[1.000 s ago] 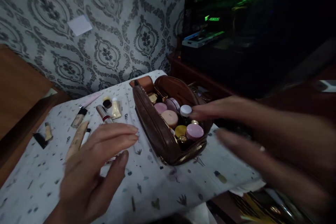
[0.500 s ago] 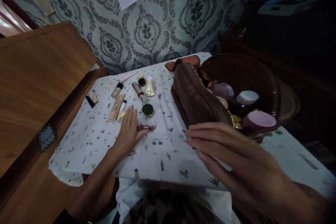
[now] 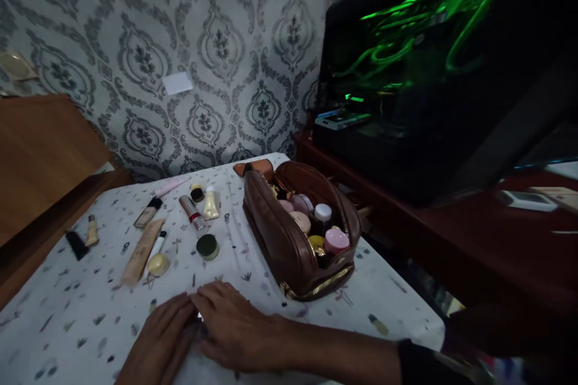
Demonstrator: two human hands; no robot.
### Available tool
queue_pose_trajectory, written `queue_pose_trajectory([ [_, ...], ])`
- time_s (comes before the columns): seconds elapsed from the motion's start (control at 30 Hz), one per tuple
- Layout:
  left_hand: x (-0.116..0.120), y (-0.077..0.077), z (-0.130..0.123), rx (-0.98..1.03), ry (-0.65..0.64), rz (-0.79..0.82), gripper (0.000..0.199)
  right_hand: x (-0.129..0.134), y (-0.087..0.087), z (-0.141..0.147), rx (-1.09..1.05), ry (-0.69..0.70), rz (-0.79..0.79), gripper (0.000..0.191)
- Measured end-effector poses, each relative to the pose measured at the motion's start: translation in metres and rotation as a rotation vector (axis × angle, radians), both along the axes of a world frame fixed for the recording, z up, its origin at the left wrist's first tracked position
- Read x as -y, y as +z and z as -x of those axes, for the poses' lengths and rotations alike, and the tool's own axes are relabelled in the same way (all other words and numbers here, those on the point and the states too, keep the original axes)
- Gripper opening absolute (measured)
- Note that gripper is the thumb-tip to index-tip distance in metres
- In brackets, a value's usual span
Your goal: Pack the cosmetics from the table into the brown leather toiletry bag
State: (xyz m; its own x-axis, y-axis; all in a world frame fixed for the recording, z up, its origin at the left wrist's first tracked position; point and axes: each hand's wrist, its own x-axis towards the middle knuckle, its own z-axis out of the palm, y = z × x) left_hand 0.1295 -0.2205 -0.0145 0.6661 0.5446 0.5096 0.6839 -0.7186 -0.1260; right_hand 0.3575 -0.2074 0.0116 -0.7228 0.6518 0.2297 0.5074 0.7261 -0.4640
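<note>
My left hand [image 3: 159, 337] and my right hand [image 3: 235, 326] meet low on the patterned tablecloth, fingers bent and fingertips touching. A small glint shows between them, but my fingers hide what they hold. Just beyond lies a dark green-lidded round jar [image 3: 208, 247]. To the left are a beige squeeze tube [image 3: 142, 252] and a small bottle with a round yellowish end [image 3: 158, 264]. Right of my hands stands an unzipped brown cosmetic bag [image 3: 280, 228], holding several jars, among them a pink-lidded jar [image 3: 336, 240] and a white-capped bottle [image 3: 323, 213].
Farther back lie a silver-and-red tube [image 3: 192, 212], a cream tube [image 3: 211, 203], a foundation bottle [image 3: 148, 212] and a pink tube [image 3: 169, 187]. A black tube [image 3: 76, 245] is at far left. A computer case [image 3: 406, 90] stands on a dark red desk [image 3: 478, 228] at right.
My right hand has left the side of the brown bag and joined my left hand. The small reddish tube by my left hand is no longer visible. The view has turned right.
</note>
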Motion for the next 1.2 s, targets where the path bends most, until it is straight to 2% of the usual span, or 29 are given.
queue_pose_trajectory([
  [0.13, -0.007, 0.004, -0.004, -0.032, 0.002, -0.136, 0.042, -0.003, -0.022, 0.004, -0.064, -0.016, -0.059, 0.046],
  [0.23, -0.007, 0.006, -0.007, -0.008, -0.07, -0.098, 0.033, -0.004, -0.028, 0.001, -0.09, -0.002, -0.072, 0.033],
  [0.3, -0.005, 0.008, -0.007, 0.061, -0.083, 0.009, 0.03, -0.005, -0.027, -0.002, -0.106, 0.003, -0.035, 0.025],
  [0.37, -0.002, 0.015, -0.008, 0.164, -0.042, 0.173, 0.027, -0.006, -0.022, -0.004, -0.132, 0.003, 0.027, 0.019],
  [0.5, 0.0, 0.046, -0.018, 0.342, 0.066, 0.691, 0.023, -0.007, -0.014, -0.007, -0.234, -0.021, 0.152, 0.013],
  [0.6, -0.006, 0.068, -0.032, 0.471, 0.075, 0.854, 0.025, -0.009, -0.011, -0.008, -0.347, -0.031, 0.246, 0.012],
  [0.7, -0.016, 0.075, -0.044, 0.543, 0.063, 0.893, 0.032, -0.01, -0.01, -0.009, -0.415, -0.051, 0.299, 0.015],
  [0.97, -0.031, 0.061, -0.062, 0.652, 0.095, 0.828, 0.036, -0.013, -0.01, -0.01, -0.45, -0.108, 0.288, 0.019],
  [1.2, -0.036, 0.062, -0.068, 0.69, 0.124, 0.785, 0.038, -0.014, -0.005, -0.012, -0.592, -0.075, 0.339, 0.018],
])
